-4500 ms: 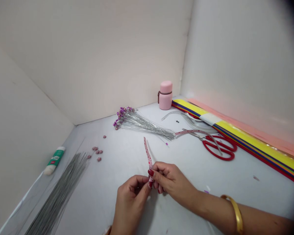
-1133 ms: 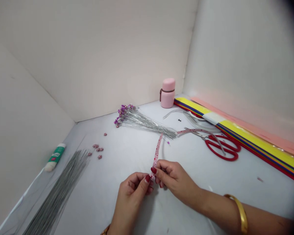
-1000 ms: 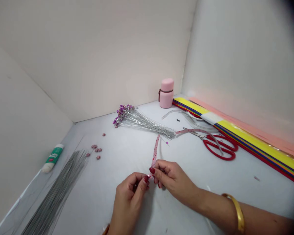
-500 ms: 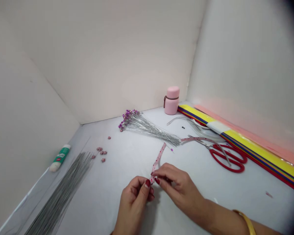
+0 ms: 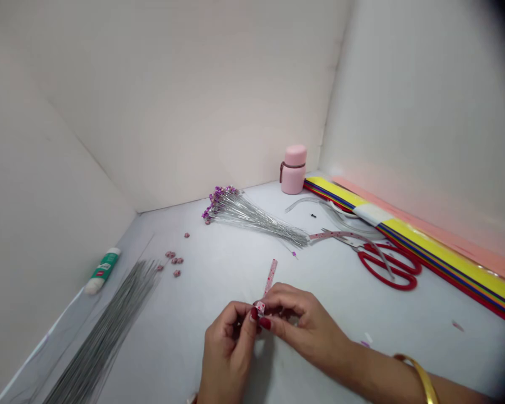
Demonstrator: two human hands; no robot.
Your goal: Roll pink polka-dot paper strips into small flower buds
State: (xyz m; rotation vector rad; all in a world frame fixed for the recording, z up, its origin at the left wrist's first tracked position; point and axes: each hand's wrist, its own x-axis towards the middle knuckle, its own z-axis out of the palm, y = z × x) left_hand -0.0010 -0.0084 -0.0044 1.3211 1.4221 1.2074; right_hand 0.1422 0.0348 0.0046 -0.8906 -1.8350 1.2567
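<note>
My left hand (image 5: 228, 349) and my right hand (image 5: 303, 321) meet over the white work surface (image 5: 219, 303). Between their fingertips they pinch a narrow pink paper strip with red dots (image 5: 270, 276). Its lower end looks folded into a small wad (image 5: 260, 307). The free end points up and away from me. The fingers hide most of the fold. A gold bangle (image 5: 416, 375) circles my right wrist.
Silver wires with purple beaded tips (image 5: 244, 213) lie beyond my hands. Left of them are small pink flowers (image 5: 172, 261), plain grey wires (image 5: 109, 320) and a green-and-white tube (image 5: 103, 271). To the right are red-handled scissors (image 5: 387, 266), coloured paper strips (image 5: 421, 235) and a pink jar (image 5: 293, 177).
The free length of the dotted strip has become much shorter, and a small folded wad now shows at my fingertips. My hands have moved closer together. The view has shifted slightly.
</note>
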